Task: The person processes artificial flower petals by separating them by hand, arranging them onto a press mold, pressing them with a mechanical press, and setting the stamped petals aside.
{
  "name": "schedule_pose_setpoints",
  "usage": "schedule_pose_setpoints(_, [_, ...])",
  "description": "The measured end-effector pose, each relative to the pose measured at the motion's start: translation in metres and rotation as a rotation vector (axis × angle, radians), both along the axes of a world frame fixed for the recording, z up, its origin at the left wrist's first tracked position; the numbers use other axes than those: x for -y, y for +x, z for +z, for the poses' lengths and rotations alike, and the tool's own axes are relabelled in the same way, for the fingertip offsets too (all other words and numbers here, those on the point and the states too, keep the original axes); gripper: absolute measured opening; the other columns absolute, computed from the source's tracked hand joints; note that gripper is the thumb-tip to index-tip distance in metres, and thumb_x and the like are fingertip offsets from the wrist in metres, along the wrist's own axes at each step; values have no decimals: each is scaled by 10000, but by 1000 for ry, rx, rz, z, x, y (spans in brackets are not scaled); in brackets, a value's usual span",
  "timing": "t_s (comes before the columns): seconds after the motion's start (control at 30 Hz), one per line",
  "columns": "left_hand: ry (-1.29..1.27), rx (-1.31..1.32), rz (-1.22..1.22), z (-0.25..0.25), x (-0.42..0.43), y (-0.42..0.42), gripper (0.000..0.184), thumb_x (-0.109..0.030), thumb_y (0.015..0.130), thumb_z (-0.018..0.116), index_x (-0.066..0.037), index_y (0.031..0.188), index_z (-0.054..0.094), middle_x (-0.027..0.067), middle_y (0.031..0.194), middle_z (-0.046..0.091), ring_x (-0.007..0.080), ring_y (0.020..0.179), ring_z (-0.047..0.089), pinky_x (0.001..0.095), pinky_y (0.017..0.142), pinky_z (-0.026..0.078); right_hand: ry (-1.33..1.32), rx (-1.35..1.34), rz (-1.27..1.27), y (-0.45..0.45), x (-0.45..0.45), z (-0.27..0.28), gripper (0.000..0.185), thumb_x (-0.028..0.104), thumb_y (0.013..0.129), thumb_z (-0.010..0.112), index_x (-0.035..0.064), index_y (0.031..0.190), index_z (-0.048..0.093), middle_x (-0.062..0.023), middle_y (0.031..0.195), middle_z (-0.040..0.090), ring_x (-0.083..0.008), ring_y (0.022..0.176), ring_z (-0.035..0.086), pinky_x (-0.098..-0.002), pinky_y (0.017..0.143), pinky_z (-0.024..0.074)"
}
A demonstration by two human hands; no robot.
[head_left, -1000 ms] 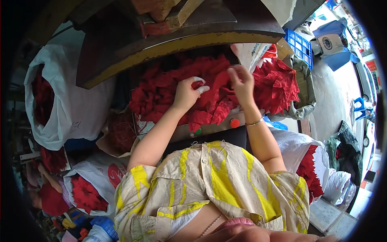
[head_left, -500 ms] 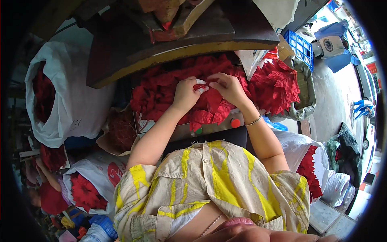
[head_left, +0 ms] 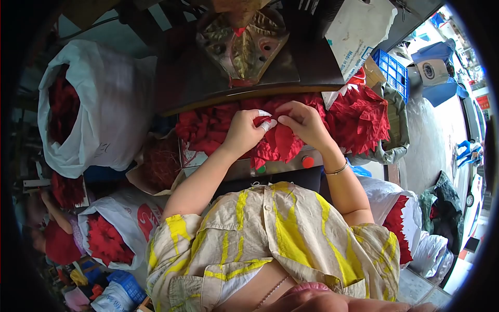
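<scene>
My left hand (head_left: 245,131), with white wraps on two fingertips, pinches a red fabric petal (head_left: 282,141) over a heap of similar pieces. Close on its right, my right hand (head_left: 305,125) has its thumb and forefinger bent together at the petal's upper edge; whether they grip it I cannot make out. Beneath both hands spreads the heap of red fabric petals (head_left: 202,127), lying on a metal-fronted surface. Straight ahead stands a metal mould (head_left: 241,49) with a leaf-shaped relief.
The dark machine table (head_left: 176,78) edges the heap. A green button (head_left: 261,169) and red button (head_left: 307,162) sit on the front panel. White sacks (head_left: 117,99) of red pieces flank me, a red bundle (head_left: 358,119) lies right, and another person's arm (head_left: 56,212) shows at left.
The view has tilted, so more of the leaf mould shows. Both hands stay close together over the heap, and the red petal now hangs flatter below the fingers.
</scene>
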State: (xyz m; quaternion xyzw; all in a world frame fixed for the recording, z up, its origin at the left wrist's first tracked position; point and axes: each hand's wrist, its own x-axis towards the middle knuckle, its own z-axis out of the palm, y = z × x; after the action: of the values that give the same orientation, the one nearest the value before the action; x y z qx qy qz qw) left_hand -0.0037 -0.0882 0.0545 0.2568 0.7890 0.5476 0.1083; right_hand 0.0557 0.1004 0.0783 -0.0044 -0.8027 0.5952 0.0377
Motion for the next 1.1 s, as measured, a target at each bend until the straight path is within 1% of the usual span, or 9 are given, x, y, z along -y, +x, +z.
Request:
schedule_pose_setpoints(0.07, [-29, -30, 7, 6, 2, 5, 182, -111, 814, 796, 16, 930, 737, 94, 725, 715, 82, 618, 594, 260, 578, 480, 81, 28, 59, -2, -5, -9, 78, 69, 930, 665, -5, 953, 653, 40, 661, 558, -2, 548, 452, -202, 467, 343])
schedule_pose_setpoints(0.27, [-106, -65, 31, 6, 3, 5, 215, -127, 813, 808, 37, 926, 726, 108, 776, 729, 85, 698, 618, 282, 636, 506, 55, 52, 16, 2, 2, -10, 81, 62, 932, 662, 0, 983, 652, 51, 670, 552, -8, 557, 481, -193, 472, 382])
schedule_pose_setpoints(0.37, [59, -82, 67, -3, 3, 3, 249, -136, 806, 817, 41, 951, 720, 115, 845, 737, 111, 775, 648, 284, 716, 526, -122, -10, -3, 5, 2, -8, 112, 48, 933, 655, 14, 1040, 654, 59, 682, 531, -12, 571, 495, -184, 478, 394])
schedule_pose_setpoints(0.5, [5, -204, 125, 41, 16, -9, 267, -165, 807, 823, 35, 954, 723, 126, 862, 742, 126, 808, 676, 295, 750, 535, -119, 63, -109, 11, -26, 4, 140, 12, 920, 644, 36, 1052, 681, 58, 696, 520, -15, 591, 500, -180, 509, 407])
schedule_pose_setpoints(0.67, [-62, -530, 302, 74, 14, -82, 232, -181, 794, 821, 4, 899, 730, 150, 846, 719, 206, 771, 707, 293, 710, 534, -44, 21, -132, 11, -33, 2, 202, -14, 919, 604, 25, 1094, 695, 25, 752, 613, -24, 628, 524, -198, 555, 443])
schedule_pose_setpoints(0.77, [-115, -563, 352, 68, 14, -107, 285, -248, 732, 829, -55, 913, 723, 150, 886, 688, 332, 837, 678, 409, 740, 540, 35, -78, -143, 13, -27, 4, 239, -34, 911, 586, 19, 1120, 689, 5, 784, 649, -34, 660, 554, -204, 584, 471])
schedule_pose_setpoints(0.9, [-173, -711, 408, 58, 13, -105, 438, -282, 712, 845, -69, 1059, 685, 138, 1012, 658, 353, 947, 645, 422, 813, 526, -34, 92, -137, 13, -28, 4, 287, -71, 896, 577, 20, 1147, 684, -25, 859, 680, -61, 715, 619, -217, 637, 520])
schedule_pose_setpoints(1.0, [-215, -692, 424, 58, 21, -98, 534, -280, 733, 838, -62, 1171, 627, 155, 1095, 624, 370, 1006, 612, 427, 855, 510, -72, -69, -63, 5, -35, 8, 305, -91, 896, 591, -10, 1183, 656, -80, 1002, 691, -149, 857, 706, -240, 747, 581])
schedule_pose_setpoints(1.1, [-213, -640, 419, 56, 27, -92, 539, -227, 815, 775, -69, 1285, 563, 181, 1159, 581, 372, 1050, 580, 414, 905, 488, -200, -247, -162, -26, -27, 41, 266, -55, 905, 618, -25, 1167, 656, -92, 982, 703, -158, 853, 710, -242, 736, 586])
